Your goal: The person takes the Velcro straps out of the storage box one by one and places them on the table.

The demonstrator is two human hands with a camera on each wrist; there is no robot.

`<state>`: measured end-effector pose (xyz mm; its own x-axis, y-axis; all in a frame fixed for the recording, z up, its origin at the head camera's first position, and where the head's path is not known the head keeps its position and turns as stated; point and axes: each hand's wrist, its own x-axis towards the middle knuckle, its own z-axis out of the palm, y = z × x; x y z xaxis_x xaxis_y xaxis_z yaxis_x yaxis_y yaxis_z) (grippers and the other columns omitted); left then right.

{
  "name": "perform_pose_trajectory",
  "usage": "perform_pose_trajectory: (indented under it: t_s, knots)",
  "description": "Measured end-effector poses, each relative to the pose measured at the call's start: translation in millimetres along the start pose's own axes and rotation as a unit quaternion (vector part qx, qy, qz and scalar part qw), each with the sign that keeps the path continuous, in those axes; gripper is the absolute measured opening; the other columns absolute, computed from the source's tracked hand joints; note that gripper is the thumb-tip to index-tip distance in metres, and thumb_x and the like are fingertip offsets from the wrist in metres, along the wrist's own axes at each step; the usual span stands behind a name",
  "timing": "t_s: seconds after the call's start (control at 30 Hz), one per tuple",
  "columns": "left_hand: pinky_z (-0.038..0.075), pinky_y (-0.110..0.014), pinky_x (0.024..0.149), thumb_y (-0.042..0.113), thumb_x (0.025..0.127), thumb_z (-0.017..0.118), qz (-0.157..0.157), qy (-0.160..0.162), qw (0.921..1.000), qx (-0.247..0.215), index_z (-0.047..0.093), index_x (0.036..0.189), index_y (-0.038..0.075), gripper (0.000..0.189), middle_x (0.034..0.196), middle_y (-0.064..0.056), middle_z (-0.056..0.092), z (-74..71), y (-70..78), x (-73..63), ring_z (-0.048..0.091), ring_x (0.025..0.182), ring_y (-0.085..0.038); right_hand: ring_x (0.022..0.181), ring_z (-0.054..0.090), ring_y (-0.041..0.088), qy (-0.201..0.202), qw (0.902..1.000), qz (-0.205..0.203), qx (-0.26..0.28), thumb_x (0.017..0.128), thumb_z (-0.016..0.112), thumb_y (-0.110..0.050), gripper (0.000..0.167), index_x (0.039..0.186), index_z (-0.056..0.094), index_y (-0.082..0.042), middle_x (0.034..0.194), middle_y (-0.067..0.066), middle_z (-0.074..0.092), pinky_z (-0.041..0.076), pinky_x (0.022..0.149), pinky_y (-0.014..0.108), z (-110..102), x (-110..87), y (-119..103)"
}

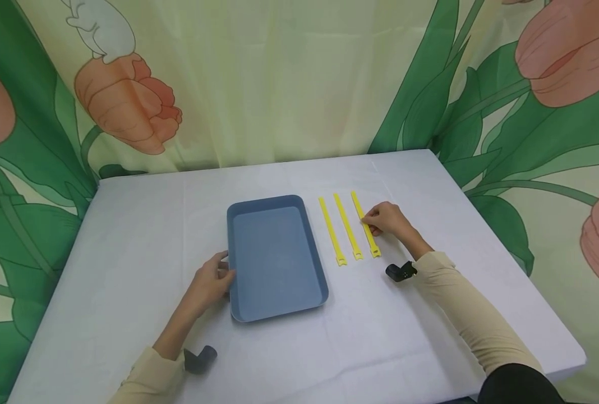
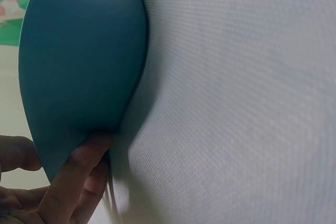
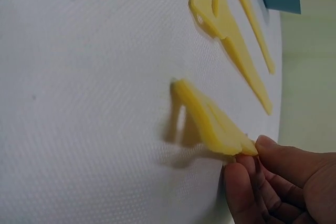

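Observation:
A shallow blue-grey rectangular tray lies on the table. My left hand holds it by its left side; in the left wrist view, fingers press the outer wall and the thumb shows beyond the rim. To the tray's right, three yellow cable ties with slotted heads lie side by side. My right hand pinches the rightmost cable tie near its middle, between thumb and fingers. In the right wrist view this tie's slotted end stands raised, casting a shadow. The middle cable tie and left cable tie lie flat.
White cloth covers the table. A curtain printed with tulips and a rabbit hangs behind and around it. Dark wrist devices stick out beside both sleeves, close over the cloth.

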<state>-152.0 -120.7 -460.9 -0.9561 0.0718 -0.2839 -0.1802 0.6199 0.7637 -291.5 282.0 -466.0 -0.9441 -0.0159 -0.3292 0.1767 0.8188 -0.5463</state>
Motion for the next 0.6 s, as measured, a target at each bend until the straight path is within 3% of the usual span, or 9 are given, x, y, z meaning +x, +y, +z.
perform_pose_trajectory:
  t_s: [0.4, 0.6]
  knots:
    - [0.055, -0.043, 0.079, 0.011, 0.094, 0.051, 0.006, 0.006, 0.9999, 0.006, 0.029, 0.142, -0.006, 0.055, 0.124, -0.029, 0.050, 1.1, 0.3, -1.7, 0.056, 0.108, -0.040, 0.057, 0.060, 0.014, -0.005, 1.0000, -0.006, -0.001, 0.089, 0.065, -0.017, 0.028, 0.103, 0.065, 0.007, 0.073, 0.010, 0.064, 0.052, 0.053, 0.022, 0.5, 2.1, 0.8]
    - [0.055, -0.042, 0.079, 0.011, 0.094, 0.051, 0.008, 0.006, 0.9999, 0.006, 0.029, 0.141, -0.006, 0.055, 0.124, -0.029, 0.051, 1.1, -0.6, -1.3, 0.056, 0.108, -0.040, 0.056, 0.060, 0.014, -0.004, 0.9999, 0.011, -0.009, 0.088, 0.067, -0.020, 0.029, 0.101, 0.066, 0.006, 0.071, 0.009, 0.063, 0.051, 0.053, 0.021, 0.9, 5.2, 3.7]
